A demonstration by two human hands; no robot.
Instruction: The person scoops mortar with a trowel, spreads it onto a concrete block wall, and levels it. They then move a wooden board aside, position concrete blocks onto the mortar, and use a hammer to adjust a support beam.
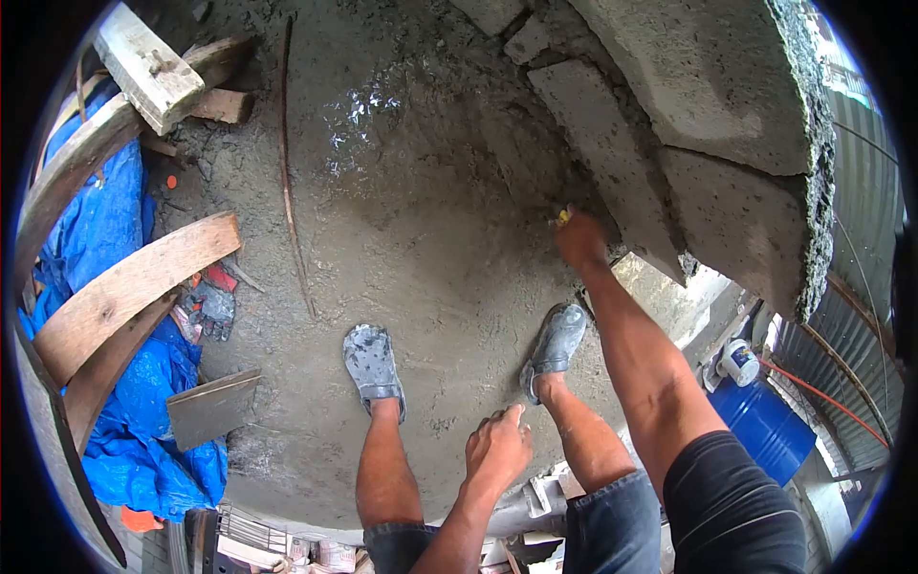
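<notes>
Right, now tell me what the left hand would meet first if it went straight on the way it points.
Probably the heel end of the grey right-foot clog, just ahead of the left hand in the picture. Depth is unclear, though, so the hand might pass above it.

You have even, diffuse daylight over the wet floor (440, 316), with broken glare on its upper part. Shade gathers beside the concrete blocks (612, 158), softening detail at your right hand (580, 241). Your upper right edge is overexposed; wide-angle distortion bends the corrugated sheeting (868, 210), and black vignetting fills your corners.
</notes>
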